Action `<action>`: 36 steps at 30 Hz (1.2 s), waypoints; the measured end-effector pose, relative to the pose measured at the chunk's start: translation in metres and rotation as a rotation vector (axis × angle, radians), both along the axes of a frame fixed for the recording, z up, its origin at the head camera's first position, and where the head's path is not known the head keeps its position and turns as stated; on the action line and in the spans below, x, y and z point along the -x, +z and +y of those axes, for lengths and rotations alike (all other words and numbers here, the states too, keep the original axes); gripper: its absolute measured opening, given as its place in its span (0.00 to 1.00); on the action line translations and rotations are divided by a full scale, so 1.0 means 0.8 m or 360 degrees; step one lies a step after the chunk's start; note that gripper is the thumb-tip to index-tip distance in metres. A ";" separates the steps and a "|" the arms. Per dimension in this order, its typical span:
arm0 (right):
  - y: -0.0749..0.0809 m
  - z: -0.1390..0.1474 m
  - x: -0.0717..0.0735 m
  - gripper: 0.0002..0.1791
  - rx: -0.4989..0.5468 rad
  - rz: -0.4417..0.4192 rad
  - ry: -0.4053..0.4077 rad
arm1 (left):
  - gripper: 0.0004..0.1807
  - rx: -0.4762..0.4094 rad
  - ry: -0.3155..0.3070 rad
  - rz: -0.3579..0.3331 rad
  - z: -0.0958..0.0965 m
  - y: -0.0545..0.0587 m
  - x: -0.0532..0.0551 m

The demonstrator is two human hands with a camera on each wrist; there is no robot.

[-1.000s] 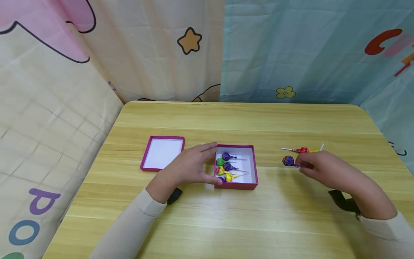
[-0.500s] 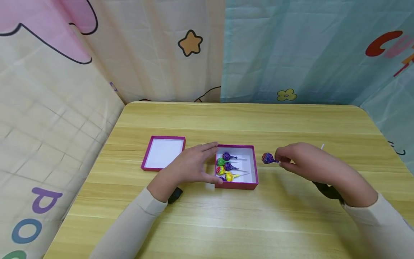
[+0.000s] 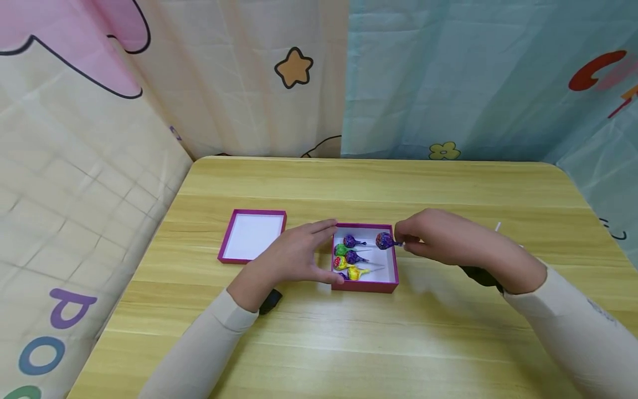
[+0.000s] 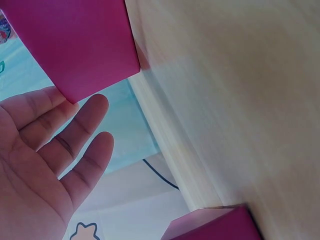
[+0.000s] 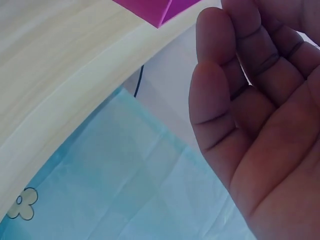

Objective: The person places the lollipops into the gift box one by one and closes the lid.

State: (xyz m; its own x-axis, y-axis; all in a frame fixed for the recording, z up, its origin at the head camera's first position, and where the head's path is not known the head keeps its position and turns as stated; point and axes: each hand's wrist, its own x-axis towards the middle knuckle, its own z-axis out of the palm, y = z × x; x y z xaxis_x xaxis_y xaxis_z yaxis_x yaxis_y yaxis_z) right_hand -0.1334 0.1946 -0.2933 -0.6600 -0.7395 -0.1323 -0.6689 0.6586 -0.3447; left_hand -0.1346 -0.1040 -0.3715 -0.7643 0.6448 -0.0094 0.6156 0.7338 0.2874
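Note:
A square magenta box (image 3: 366,286) with a white inside holds several wrapped lollipops (image 3: 355,256), purple, green and yellow, along its left side. My left hand (image 3: 294,255) spans the box's left wall, thumb at the front corner and index finger at the back one. In the left wrist view its fingertips touch the corner of the magenta box (image 4: 75,45). With thumb and fingers, my right hand (image 3: 443,238) pinches a purple lollipop (image 3: 385,241) near its neck, over the right part of the box. In the right wrist view that lollipop is hidden beyond the right hand's curled fingers (image 5: 212,97).
A matching lid (image 3: 256,235) lies upturned left of the box, beside my left wrist. Behind my right forearm a white lollipop stick (image 3: 498,226) shows; the rest is hidden. Printed curtains (image 3: 448,83) hang past the far edge of the wooden table (image 3: 349,343).
My right hand has carried the purple lollipop leftward from the table's right side to over the box. The left hand has stayed at the box.

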 end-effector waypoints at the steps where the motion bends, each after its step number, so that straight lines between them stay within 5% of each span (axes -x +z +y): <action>1: 0.000 -0.002 0.003 0.09 0.0000 -0.0027 0.0012 | 0.61 0.0002 0.0001 -0.0002 0.000 0.000 0.000; 23: -0.008 -0.040 0.059 0.07 -0.0082 -0.0475 0.0206 | 0.62 -0.0007 0.0013 -0.0019 0.001 0.003 -0.001; 30: -0.021 -0.061 0.063 0.07 -0.0128 -0.0490 0.0250 | 0.62 0.0000 0.0010 -0.0006 0.001 0.003 0.000; 36: -0.039 -0.073 0.064 0.06 -0.0201 -0.0375 0.0262 | 0.62 -0.0015 -0.0004 -0.0026 0.000 0.004 -0.002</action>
